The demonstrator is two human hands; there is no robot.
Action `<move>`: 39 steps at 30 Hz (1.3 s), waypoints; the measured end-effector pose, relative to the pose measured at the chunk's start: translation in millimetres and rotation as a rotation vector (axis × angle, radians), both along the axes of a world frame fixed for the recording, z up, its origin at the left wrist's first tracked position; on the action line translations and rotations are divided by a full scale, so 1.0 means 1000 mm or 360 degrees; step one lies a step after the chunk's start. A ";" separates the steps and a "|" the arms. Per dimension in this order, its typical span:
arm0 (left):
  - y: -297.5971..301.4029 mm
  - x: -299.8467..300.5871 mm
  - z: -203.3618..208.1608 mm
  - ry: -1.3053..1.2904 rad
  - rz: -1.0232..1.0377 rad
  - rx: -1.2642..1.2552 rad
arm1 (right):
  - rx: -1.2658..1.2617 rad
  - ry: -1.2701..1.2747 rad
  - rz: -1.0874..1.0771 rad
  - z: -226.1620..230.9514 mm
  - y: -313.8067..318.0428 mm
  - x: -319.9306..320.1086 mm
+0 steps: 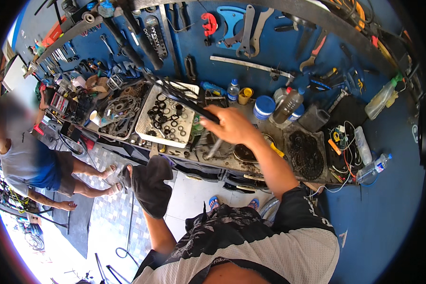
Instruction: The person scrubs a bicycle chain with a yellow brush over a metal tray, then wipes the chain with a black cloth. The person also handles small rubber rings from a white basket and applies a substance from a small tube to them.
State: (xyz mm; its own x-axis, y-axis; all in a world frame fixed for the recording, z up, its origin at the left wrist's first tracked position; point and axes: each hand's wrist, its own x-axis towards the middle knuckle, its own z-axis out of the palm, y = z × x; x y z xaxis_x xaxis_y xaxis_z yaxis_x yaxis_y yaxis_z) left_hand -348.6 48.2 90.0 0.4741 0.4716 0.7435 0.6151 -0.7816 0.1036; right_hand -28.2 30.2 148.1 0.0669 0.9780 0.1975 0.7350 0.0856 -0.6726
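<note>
My right hand [229, 125] is closed around the near end of a long black bar [180, 96]. The bar slants up and left over the workbench, above a white plastic basket [144, 122] of black and metal rings. What the bar belongs to, I cannot make out. My left hand is hidden by a dark rag [151, 186], which drapes over it in front of the bench, with only the forearm [160, 232] showing below. On the bench just under my right hand lies a metal tube [215, 148].
The cluttered workbench [213, 163] runs across, with a blue-lidded tub [264, 108], bottles [288, 105] and a greasy tray of chains [306, 154]. Wrenches [253, 35] hang on the blue wall behind. At left stands another person [38, 161]. A dark hose [128, 236] trails across the floor.
</note>
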 end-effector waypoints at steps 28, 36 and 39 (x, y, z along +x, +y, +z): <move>0.010 0.089 -0.016 0.0149 -0.0316 -0.0035 | -0.0559 -0.1238 -0.1767 -0.121 -0.327 0.223; 0.013 0.095 -0.028 0.0064 -0.0163 -0.0107 | -0.0554 -0.1342 -0.1897 -0.147 -0.326 0.224; 0.012 0.089 -0.027 0.0196 -0.0314 -0.0044 | -0.0470 -0.1216 -0.1923 -0.146 -0.317 0.223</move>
State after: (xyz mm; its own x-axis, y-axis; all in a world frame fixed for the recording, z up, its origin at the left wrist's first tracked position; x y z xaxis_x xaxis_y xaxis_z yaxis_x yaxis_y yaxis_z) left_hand -259.4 60.6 63.0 0.6454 0.3800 0.6626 0.4601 -0.8859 0.0600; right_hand 195.1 -287.3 2.0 0.8330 0.4139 0.3671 0.4367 -0.8993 0.0230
